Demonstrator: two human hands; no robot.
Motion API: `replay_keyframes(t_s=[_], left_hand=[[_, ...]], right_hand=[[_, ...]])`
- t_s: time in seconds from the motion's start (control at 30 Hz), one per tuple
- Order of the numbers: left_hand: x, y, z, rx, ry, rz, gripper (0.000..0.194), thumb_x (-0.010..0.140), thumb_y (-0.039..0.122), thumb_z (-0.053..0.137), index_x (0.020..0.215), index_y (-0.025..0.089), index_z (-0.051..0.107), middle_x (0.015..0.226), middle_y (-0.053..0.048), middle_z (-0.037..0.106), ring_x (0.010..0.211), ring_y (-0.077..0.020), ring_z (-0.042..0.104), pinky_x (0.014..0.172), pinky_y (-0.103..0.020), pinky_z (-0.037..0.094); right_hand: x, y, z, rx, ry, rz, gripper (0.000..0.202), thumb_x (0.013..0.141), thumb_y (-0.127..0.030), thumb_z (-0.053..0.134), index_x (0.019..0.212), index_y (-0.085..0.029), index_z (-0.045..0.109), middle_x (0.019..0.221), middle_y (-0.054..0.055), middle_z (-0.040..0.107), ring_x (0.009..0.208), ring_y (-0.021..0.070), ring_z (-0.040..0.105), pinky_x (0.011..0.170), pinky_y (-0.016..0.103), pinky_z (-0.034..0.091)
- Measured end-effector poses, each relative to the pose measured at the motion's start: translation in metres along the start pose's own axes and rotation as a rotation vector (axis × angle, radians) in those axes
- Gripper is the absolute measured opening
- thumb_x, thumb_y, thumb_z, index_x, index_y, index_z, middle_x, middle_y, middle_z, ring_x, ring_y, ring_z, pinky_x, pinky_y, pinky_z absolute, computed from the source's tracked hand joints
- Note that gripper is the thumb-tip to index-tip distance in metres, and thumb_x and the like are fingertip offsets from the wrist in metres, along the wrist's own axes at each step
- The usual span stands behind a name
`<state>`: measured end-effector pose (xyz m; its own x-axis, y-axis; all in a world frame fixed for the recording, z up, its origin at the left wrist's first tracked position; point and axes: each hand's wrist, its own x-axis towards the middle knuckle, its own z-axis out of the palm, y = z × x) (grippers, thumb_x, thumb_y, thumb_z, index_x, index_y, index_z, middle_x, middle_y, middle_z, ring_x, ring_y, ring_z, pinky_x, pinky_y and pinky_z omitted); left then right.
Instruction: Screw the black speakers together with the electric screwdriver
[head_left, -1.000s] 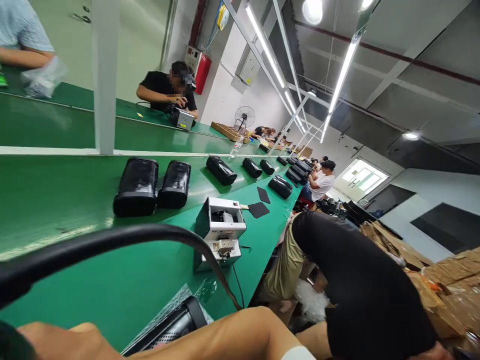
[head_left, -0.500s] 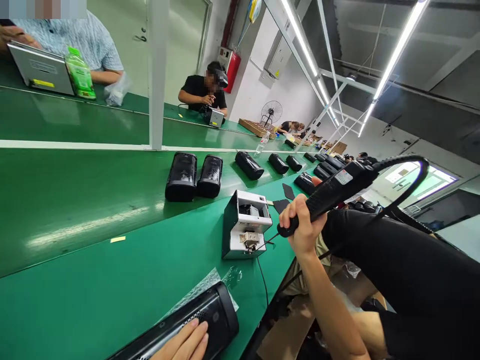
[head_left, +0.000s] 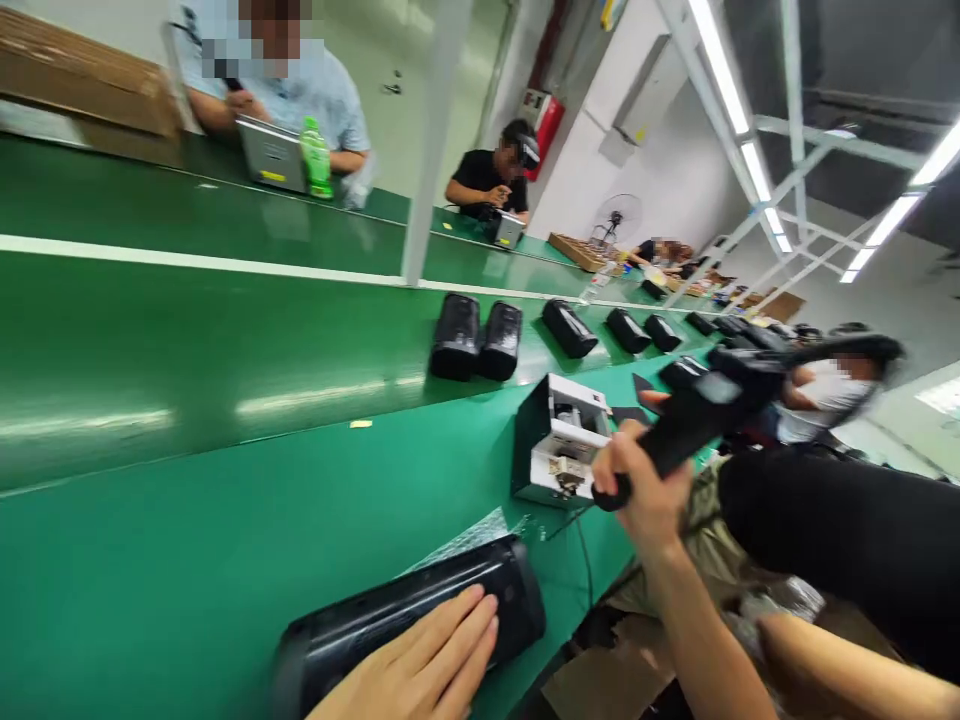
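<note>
Speaker (head_left: 360,622) unwrapped under flat left hand (head_left: 421,660), plastic wrap (head_left: 471,542) at speaker's far edge; screwdriver (head_left: 691,422) clamped in right hand (head_left: 651,492), clear of speaker; seemingly unfinished, remainder unclear.

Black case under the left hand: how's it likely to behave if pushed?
Black case: probably stiff, as no sag shows beneath the left hand. Its glossy shell may be slippery. Its rounded edges suggest it could rock.

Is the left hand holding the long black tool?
No, the left hand lies on the glossy black casing; the right hand holds the tool.
</note>
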<state>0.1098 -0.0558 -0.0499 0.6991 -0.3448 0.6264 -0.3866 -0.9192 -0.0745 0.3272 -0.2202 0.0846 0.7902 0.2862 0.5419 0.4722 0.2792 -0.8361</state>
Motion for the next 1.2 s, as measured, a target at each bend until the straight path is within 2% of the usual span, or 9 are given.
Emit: replay_keyframes(t_s=[0.2,0.33,0.43,0.67,0.77,0.87,0.93,1.03,1.2], left_hand=[[0.014,0.005,-0.021,-0.143,-0.143,0.001,0.045,0.107,0.033,0.061,0.145,0.010,0.071,0.152,-0.006,0.071,0.142,-0.0216,0.063,0.118,-0.031,0.054],[0.012,0.008,-0.017,-0.136,-0.153,0.014,0.047,0.111,0.038,0.055,0.143,0.008,0.071,0.149,-0.009,0.072,0.140,-0.0229,0.063,0.120,-0.032,0.053],[0.011,0.007,-0.016,-0.102,-0.106,0.031,0.045,0.112,0.038,0.050,0.138,0.010,0.075,0.146,-0.010,0.073,0.136,-0.0226,0.066,0.119,-0.031,0.053],[0.016,0.005,-0.018,-0.159,-0.044,0.008,0.034,0.106,0.030,0.058,0.126,0.013,0.079,0.140,-0.014,0.075,0.132,-0.0240,0.069,0.116,-0.031,0.056],[0.019,0.004,-0.022,-0.221,-0.002,0.023,0.027,0.109,0.031,0.057,0.110,0.019,0.081,0.128,-0.008,0.081,0.118,-0.0190,0.075,0.099,-0.027,0.063],[0.016,-0.012,-0.046,-0.442,0.142,0.028,0.032,0.115,0.030,0.050,0.098,0.026,0.077,0.100,0.002,0.085,0.081,-0.0123,0.076,0.069,-0.028,0.061],[0.008,-0.036,-0.072,-0.639,0.312,-0.085,0.019,0.112,0.022,0.056,0.109,0.026,0.075,0.086,0.002,0.083,0.066,-0.0134,0.071,0.062,-0.030,0.057],[-0.004,-0.078,-0.105,-0.768,0.443,-0.467,0.029,0.098,0.013,0.073,0.123,0.028,0.074,0.098,0.000,0.082,0.083,-0.0154,0.076,0.077,-0.027,0.060],[-0.005,-0.101,-0.094,-1.009,0.117,-0.893,0.039,0.086,0.032,0.085,0.126,0.031,0.081,0.112,-0.001,0.082,0.103,-0.0200,0.078,0.099,-0.032,0.061]], right_hand=[[-0.008,-0.069,0.103,0.333,-0.190,0.068,0.030,0.095,-0.018,0.075,0.118,-0.034,0.063,0.065,-0.013,0.054,0.036,0.0079,0.044,0.040,0.021,0.048],[-0.025,-0.070,0.172,0.506,-0.324,0.175,0.046,0.099,-0.019,0.074,0.136,-0.039,0.055,0.069,-0.013,0.056,0.037,0.0095,0.043,0.036,0.022,0.044],[-0.035,-0.058,0.197,0.509,-0.386,0.169,0.045,0.099,-0.021,0.075,0.137,-0.037,0.056,0.068,-0.013,0.054,0.038,0.0099,0.042,0.035,0.023,0.042],[-0.042,-0.054,0.206,0.476,-0.397,0.136,0.045,0.101,-0.021,0.074,0.139,-0.034,0.054,0.070,-0.013,0.054,0.039,0.0086,0.044,0.036,0.022,0.042],[-0.041,-0.057,0.205,0.456,-0.373,0.115,0.048,0.101,-0.019,0.073,0.141,-0.037,0.052,0.071,-0.014,0.055,0.039,0.0087,0.046,0.037,0.022,0.044],[-0.033,-0.065,0.196,0.434,-0.314,0.070,0.045,0.100,-0.017,0.070,0.137,-0.037,0.055,0.070,-0.014,0.055,0.038,0.0086,0.046,0.038,0.021,0.046],[-0.024,-0.072,0.185,0.429,-0.249,0.028,0.035,0.098,-0.016,0.069,0.127,-0.035,0.061,0.069,-0.013,0.053,0.038,0.0079,0.045,0.040,0.020,0.048],[-0.009,-0.081,0.165,0.429,-0.132,-0.032,0.016,0.097,-0.016,0.069,0.108,-0.029,0.067,0.067,-0.011,0.050,0.039,0.0066,0.043,0.041,0.020,0.050],[0.005,-0.090,0.139,0.435,-0.022,-0.108,0.020,0.096,-0.020,0.074,0.114,-0.028,0.067,0.066,-0.011,0.046,0.038,0.0077,0.037,0.039,0.021,0.046]])
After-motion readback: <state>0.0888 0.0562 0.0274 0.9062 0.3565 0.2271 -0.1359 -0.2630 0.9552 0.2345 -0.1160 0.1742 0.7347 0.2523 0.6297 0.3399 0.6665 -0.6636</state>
